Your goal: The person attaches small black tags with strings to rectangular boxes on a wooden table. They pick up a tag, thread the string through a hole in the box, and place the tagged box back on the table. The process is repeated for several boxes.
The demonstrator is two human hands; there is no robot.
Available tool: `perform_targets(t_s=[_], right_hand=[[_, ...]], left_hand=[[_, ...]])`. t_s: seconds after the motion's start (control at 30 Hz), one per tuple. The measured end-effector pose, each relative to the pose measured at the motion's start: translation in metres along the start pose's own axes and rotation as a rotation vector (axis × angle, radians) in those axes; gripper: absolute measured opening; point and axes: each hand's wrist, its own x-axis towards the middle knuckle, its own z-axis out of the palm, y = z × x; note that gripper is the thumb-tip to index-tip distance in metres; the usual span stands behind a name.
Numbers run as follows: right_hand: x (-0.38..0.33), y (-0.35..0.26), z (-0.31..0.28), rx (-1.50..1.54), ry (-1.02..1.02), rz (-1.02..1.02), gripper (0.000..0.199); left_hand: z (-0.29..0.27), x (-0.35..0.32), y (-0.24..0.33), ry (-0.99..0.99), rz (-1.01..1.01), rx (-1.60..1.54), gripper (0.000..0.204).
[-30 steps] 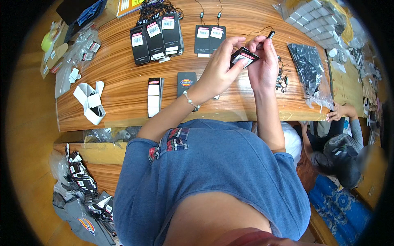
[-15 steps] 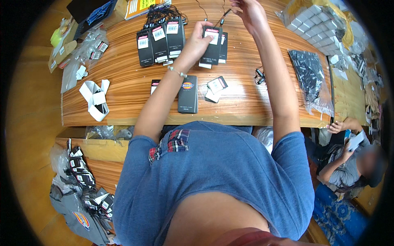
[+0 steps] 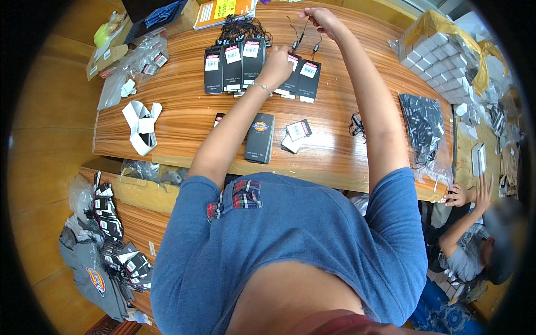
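Observation:
My left hand (image 3: 276, 68) is closed on the left edge of a black hang tag (image 3: 291, 78) with a white barcode sticker, holding it down at the table; part of the tag is hidden behind my fingers. Overlapping it on the right lies another black hang tag (image 3: 308, 79). Farther off, my right hand (image 3: 324, 22) pinches the end of a thin black string (image 3: 303, 33) that runs up from the tags. Left of my left hand, several black hang tags (image 3: 231, 67) lie in an overlapping row, their black strings (image 3: 243, 29) bunched at the far end.
Nearer me lie a stack of black cards (image 3: 259, 139) and small barcode tags (image 3: 297, 131). White strip loops (image 3: 139, 128) sit left. To the right are a bag of black strings (image 3: 421, 128) and stacked white boxes (image 3: 432, 56). Another person's hand (image 3: 458, 195) touches the table's right corner.
My left hand has lowered the held tag beside the other one, which now shows more fully. My right hand has moved slightly left with the string. The view has shifted a little.

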Motion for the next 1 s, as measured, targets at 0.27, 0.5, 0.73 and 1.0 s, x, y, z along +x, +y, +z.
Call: perform_targets(t_s=[0.27, 0.5, 0.73, 1.0], right_hand=[[0.005, 0.001, 0.009, 0.113, -0.033, 0.108, 0.021], [0.028, 0.008, 0.016, 0.071, 0.023, 0.180, 0.016], [0.053, 0.015, 0.021, 0.172, 0.120, 0.220, 0.016], [0.029, 0.019, 0.003, 0.110, 0.205, 0.018, 0.013]], left_hand=[[-0.001, -0.015, 0.016, -0.036, 0.050, 0.135, 0.034], [-0.029, -0.040, 0.045, -0.082, 0.078, 0.097, 0.048], [-0.111, -0.109, 0.053, -0.042, 0.091, -0.099, 0.053], [-0.147, -0.157, 0.005, -0.094, -0.325, -0.305, 0.050]])
